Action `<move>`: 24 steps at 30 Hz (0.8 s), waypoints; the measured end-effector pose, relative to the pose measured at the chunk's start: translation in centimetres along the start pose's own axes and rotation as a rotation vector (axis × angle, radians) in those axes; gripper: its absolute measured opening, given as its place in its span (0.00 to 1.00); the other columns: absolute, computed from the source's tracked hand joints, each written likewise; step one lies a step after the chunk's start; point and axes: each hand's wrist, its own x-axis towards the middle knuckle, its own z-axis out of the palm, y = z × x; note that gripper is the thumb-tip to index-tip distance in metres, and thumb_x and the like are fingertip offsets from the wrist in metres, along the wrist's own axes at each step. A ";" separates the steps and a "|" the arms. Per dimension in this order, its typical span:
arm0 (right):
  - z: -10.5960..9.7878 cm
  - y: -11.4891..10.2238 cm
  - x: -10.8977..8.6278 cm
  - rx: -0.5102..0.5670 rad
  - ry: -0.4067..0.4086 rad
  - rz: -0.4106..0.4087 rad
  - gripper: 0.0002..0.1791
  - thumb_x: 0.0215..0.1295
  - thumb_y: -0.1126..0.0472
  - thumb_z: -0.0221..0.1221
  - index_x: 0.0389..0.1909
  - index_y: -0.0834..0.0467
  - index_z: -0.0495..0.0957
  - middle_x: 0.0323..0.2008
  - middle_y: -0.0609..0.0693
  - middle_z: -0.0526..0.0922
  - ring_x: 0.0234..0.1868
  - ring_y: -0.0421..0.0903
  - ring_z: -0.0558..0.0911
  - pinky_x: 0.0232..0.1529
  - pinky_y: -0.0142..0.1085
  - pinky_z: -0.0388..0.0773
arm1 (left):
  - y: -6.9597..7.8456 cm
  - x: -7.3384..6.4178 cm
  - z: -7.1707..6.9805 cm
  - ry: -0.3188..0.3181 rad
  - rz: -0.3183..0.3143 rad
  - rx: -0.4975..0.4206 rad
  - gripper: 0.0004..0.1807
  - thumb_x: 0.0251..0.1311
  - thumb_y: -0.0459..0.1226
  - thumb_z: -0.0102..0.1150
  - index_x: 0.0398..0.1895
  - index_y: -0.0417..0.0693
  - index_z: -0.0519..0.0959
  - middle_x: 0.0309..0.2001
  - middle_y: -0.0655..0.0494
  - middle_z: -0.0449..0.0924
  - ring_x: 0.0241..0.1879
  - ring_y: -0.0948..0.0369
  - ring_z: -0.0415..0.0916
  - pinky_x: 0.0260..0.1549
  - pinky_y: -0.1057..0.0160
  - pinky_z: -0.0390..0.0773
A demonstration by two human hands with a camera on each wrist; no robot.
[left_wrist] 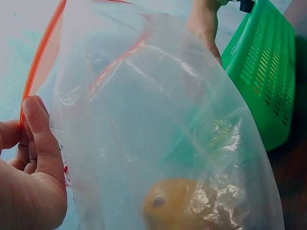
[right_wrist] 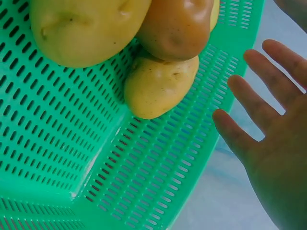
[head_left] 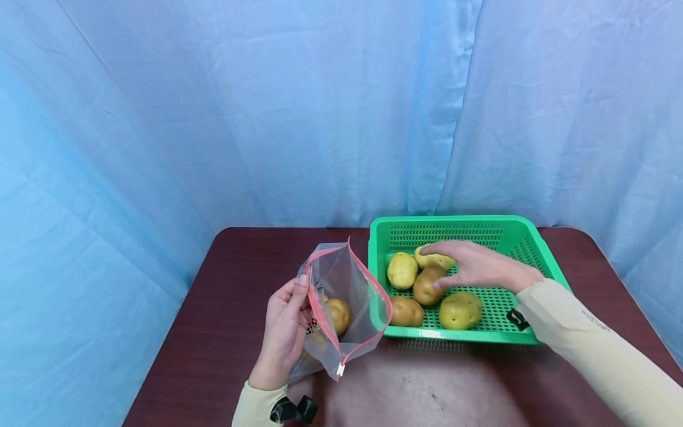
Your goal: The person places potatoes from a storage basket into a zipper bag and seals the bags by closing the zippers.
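Observation:
A clear zip bag (head_left: 356,296) with a red zip edge hangs open at the middle of the table. My left hand (head_left: 284,323) pinches its left rim between thumb and fingers. Inside lies a brown potato (head_left: 338,315), which also shows through the plastic as a blurred potato (left_wrist: 172,203) in the left wrist view. My right hand (head_left: 475,264) hovers over the green basket (head_left: 512,339), fingers spread and holding nothing. Nearest to it is a brown potato (head_left: 427,287); a yellow potato (head_left: 434,258) lies partly hidden under the fingers.
Also in the basket are a yellow potato (head_left: 402,270), a brown potato (head_left: 407,312) and a greenish potato (head_left: 461,310). The dark wooden table (head_left: 213,332) extends to the left. Blue curtains (head_left: 320,118) hang behind it.

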 end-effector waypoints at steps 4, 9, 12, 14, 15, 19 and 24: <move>0.2 0.1 0.4 0.019 -0.041 0.024 0.40 0.61 0.43 0.73 0.72 0.51 0.72 0.71 0.51 0.73 0.71 0.58 0.71 0.66 0.61 0.70 | 0.1 -0.1 -0.1 0.003 -0.002 0.000 0.15 0.79 0.40 0.53 0.31 0.47 0.79 0.23 0.58 0.79 0.22 0.65 0.77 0.23 0.70 0.79; 0.6 0.4 0.7 0.034 -0.076 0.035 0.41 0.61 0.42 0.72 0.72 0.51 0.72 0.71 0.52 0.73 0.70 0.57 0.72 0.65 0.59 0.71 | 0.1 -0.2 -0.2 0.012 -0.009 -0.003 0.14 0.79 0.41 0.53 0.31 0.47 0.79 0.24 0.58 0.78 0.22 0.66 0.75 0.23 0.70 0.78; 0.9 0.7 0.7 0.052 -0.084 0.025 0.41 0.61 0.42 0.72 0.72 0.52 0.72 0.71 0.54 0.72 0.70 0.58 0.71 0.65 0.59 0.71 | 0.1 -0.3 -0.1 0.012 -0.011 -0.004 0.15 0.79 0.41 0.53 0.31 0.47 0.79 0.24 0.58 0.78 0.22 0.65 0.75 0.22 0.70 0.78; 1.1 0.8 0.7 0.057 -0.088 0.016 0.41 0.61 0.42 0.73 0.72 0.54 0.72 0.71 0.55 0.73 0.70 0.59 0.71 0.66 0.59 0.71 | 0.1 -0.3 -0.1 0.010 -0.011 -0.005 0.15 0.79 0.41 0.53 0.31 0.47 0.79 0.24 0.58 0.78 0.22 0.65 0.75 0.23 0.70 0.78; 1.2 0.9 0.7 0.057 -0.092 0.010 0.41 0.60 0.43 0.73 0.71 0.54 0.73 0.70 0.55 0.73 0.70 0.60 0.71 0.65 0.59 0.71 | 0.1 -0.3 -0.1 0.010 -0.011 -0.006 0.14 0.79 0.41 0.53 0.31 0.47 0.79 0.24 0.58 0.78 0.22 0.65 0.76 0.23 0.70 0.79; 1.6 1.0 0.6 0.036 -0.115 -0.012 0.40 0.60 0.43 0.73 0.70 0.56 0.74 0.68 0.55 0.76 0.69 0.60 0.73 0.65 0.59 0.71 | 0.2 -0.4 0.0 0.015 -0.011 -0.006 0.14 0.79 0.40 0.53 0.32 0.47 0.80 0.24 0.58 0.78 0.22 0.66 0.77 0.24 0.70 0.80; 2.0 1.1 0.6 0.028 -0.121 -0.037 0.37 0.59 0.45 0.75 0.67 0.56 0.77 0.65 0.54 0.78 0.67 0.59 0.74 0.65 0.59 0.70 | 0.2 -0.5 0.0 0.024 -0.014 0.000 0.13 0.79 0.40 0.53 0.33 0.46 0.80 0.24 0.58 0.78 0.23 0.66 0.77 0.25 0.70 0.80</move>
